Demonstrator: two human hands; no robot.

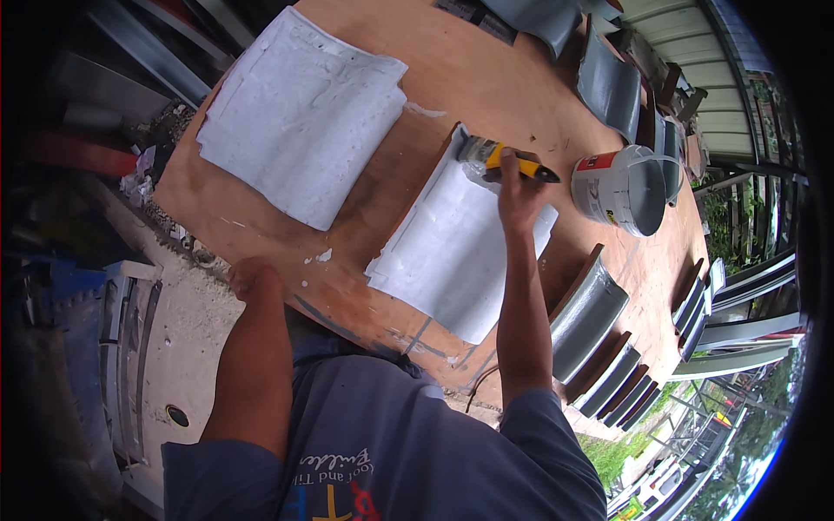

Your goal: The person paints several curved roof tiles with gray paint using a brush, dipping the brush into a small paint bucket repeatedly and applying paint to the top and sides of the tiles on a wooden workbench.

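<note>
My right hand (519,200) is closed around the yellow-and-black handle of a paintbrush (512,167). Its bristles touch the far left corner of a white curved roof tile (452,252), where a small patch of grey paint shows. At the left edge of the tabletop is my left hand (253,278), fingers curled; whatever they may hold is hidden. A second white tile (304,113) lies farther left. To the right of the brush stands a white bucket (599,193), its inside coated grey.
The brown tabletop (347,256) bears white paint spots near its front. Grey-painted tiles (591,313) line its right side, and more grey tiles (608,78) stand at the far right. Metal lengths (161,56) lie beyond the left edge; a blue object (74,304) stands lower left.
</note>
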